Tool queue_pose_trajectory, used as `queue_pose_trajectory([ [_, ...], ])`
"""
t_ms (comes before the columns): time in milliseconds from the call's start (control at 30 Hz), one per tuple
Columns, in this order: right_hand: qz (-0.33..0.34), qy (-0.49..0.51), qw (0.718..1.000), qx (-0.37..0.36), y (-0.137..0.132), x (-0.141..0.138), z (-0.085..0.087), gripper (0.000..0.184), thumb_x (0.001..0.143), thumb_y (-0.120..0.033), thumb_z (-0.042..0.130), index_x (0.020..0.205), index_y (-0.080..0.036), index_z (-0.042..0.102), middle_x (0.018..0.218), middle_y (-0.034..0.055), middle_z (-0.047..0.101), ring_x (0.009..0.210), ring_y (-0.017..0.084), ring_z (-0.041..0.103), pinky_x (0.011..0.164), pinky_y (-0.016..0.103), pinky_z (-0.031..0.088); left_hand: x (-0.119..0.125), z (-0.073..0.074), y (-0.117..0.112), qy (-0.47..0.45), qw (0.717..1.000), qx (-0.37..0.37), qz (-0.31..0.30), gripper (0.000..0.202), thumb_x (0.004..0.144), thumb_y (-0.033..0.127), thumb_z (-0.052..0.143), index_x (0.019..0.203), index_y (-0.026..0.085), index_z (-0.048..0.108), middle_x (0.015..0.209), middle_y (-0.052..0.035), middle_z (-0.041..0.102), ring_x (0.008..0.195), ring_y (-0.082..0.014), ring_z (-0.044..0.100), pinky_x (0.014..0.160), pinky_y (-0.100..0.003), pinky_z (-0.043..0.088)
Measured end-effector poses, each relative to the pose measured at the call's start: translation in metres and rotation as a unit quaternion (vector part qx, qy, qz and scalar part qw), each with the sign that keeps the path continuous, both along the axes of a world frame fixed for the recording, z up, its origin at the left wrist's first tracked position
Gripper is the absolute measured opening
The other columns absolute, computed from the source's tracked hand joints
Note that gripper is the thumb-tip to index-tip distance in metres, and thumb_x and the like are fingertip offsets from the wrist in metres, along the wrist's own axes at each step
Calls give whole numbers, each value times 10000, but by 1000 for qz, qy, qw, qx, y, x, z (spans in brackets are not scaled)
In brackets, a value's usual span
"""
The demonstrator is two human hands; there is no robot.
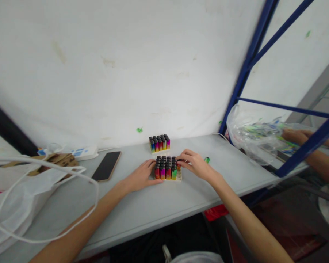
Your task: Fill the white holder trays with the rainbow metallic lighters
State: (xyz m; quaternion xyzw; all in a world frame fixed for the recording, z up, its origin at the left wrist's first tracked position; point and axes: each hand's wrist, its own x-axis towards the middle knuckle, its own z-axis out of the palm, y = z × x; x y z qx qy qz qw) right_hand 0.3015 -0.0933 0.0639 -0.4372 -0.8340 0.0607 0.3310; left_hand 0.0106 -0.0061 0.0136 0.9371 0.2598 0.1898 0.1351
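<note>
A tray of rainbow-coloured lighters with black tops (166,168) stands on the grey table (159,204) in front of me. My left hand (142,175) rests against the tray's left side with its fingers curled along it. My right hand (195,163) is at the tray's right end, fingers pinched on a lighter in the last row. A second, smaller block of the same lighters (159,143) stands behind, near the wall. A single green lighter (207,159) lies on the table just right of my right hand.
A dark phone (106,166) lies to the left, with a white power strip (80,152) and a white plastic bag (22,197) beyond it. A blue metal rack (243,73) rises at right. Another person's arms (312,146) reach past a clear bag (252,135).
</note>
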Motion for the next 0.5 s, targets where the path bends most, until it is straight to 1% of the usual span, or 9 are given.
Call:
queue_pose_trajectory([
  [67, 10, -13, 1000, -26, -2, 5, 7, 203, 1034, -270, 581, 1118, -191, 748, 1026, 81, 674, 875, 180, 681, 867, 335, 564, 0, 1, -1, 3, 1000, 1, -1, 734, 890, 684, 669, 1436, 215, 524, 1421, -148, 574, 1332, -337, 542, 1182, -491, 417],
  [133, 15, -20, 998, -55, -2, 8, 9, 199, 1028, -274, 593, 1132, -194, 743, 1017, 71, 690, 796, 159, 678, 826, 310, 559, 0, 2, -1, 2, 1000, 2, -1, 733, 893, 684, 662, 1434, 209, 526, 1426, -149, 571, 1334, -338, 541, 1186, -491, 414],
  [200, -10, -16, 998, -66, 0, 6, 5, 204, 1011, -256, 620, 1182, -203, 717, 1013, 60, 698, 740, 143, 663, 801, 298, 553, 0, 3, -1, 0, 1000, -1, 2, 738, 882, 686, 672, 1423, 203, 535, 1430, -152, 570, 1338, -345, 539, 1187, -495, 416],
  [267, -61, -9, 996, -60, 3, 0, -3, 268, 972, -207, 664, 1240, -207, 672, 1022, 54, 690, 732, 139, 650, 807, 306, 550, 1, 2, -1, 3, 1000, -6, 3, 729, 875, 680, 683, 1406, 199, 549, 1432, -153, 570, 1345, -349, 535, 1192, -499, 413],
  [333, -104, -8, 993, -55, 5, -6, -11, 385, 917, -165, 712, 1290, -205, 626, 1079, 60, 659, 728, 133, 634, 818, 325, 554, 1, 2, 0, 6, 1000, -6, 2, 726, 873, 678, 687, 1398, 194, 553, 1436, -156, 566, 1355, -351, 528, 1197, -500, 409],
  [367, -107, -11, 992, -62, 6, -8, -14, 474, 889, -162, 737, 1339, -212, 595, 1142, 71, 632, 732, 127, 633, 822, 332, 560, 1, 2, 0, 8, 1000, -5, 2, 726, 876, 678, 684, 1400, 193, 551, 1438, -156, 563, 1357, -350, 526, 1197, -499, 409],
  [433, -77, -14, 993, -92, 4, -1, -14, 697, 852, -193, 778, 1481, -259, 485, 1295, 98, 550, 758, 115, 646, 826, 332, 575, 0, 2, 0, 8, 1000, -1, 1, 725, 883, 678, 677, 1408, 195, 543, 1443, -156, 560, 1359, -350, 525, 1194, -499, 415],
  [467, -56, -12, 992, -112, 3, 8, -12, 797, 847, -222, 788, 1545, -290, 410, 1354, 108, 512, 777, 113, 657, 823, 325, 583, 0, 2, 0, 7, 1000, 1, 2, 725, 883, 677, 678, 1407, 194, 543, 1441, -157, 561, 1357, -351, 527, 1190, -498, 420],
  [500, -41, -8, 990, -132, 1, 20, -9, 851, 855, -251, 785, 1584, -312, 349, 1380, 111, 499, 800, 114, 670, 823, 318, 588, 0, 2, 0, 9, 1000, 1, 3, 723, 884, 675, 678, 1405, 191, 546, 1440, -158, 563, 1355, -351, 530, 1188, -496, 423],
])
